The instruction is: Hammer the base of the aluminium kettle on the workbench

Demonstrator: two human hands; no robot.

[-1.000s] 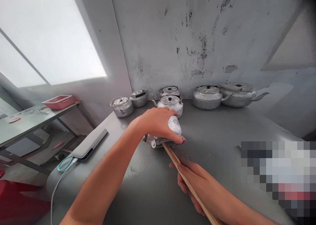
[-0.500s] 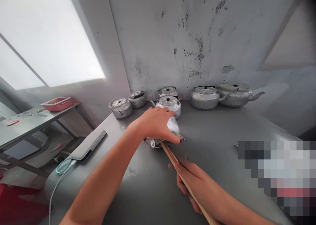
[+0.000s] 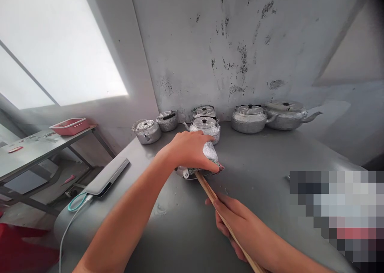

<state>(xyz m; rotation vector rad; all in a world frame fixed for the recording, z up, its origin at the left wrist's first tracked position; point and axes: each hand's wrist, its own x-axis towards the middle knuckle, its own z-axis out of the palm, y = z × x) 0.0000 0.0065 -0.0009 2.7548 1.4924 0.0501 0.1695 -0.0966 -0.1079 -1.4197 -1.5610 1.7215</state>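
My left hand point(image 3: 192, 147) grips a silvery metal kettle point(image 3: 210, 152) that lies tipped on the grey table point(image 3: 258, 165), its opening turned toward me. A patterned cloth point(image 3: 220, 168) shows at the thumb, along the kettle's rim. My right hand point(image 3: 232, 221) is closed round a bundle of thin wooden sticks point(image 3: 225, 221). The far end of the sticks reaches into the kettle's opening; what the tip touches inside is hidden. Right behind my left hand stands another kettle point(image 3: 205, 123) with its lid on.
Along the wall stand several more kettles, among them one at the left point(image 3: 147, 132) and one at the right point(image 3: 249, 119). A grey power bank point(image 3: 109, 176) with a cable lies at the table's left. A pink basket point(image 3: 72, 126) sits on a side table. The lower right is pixelated.
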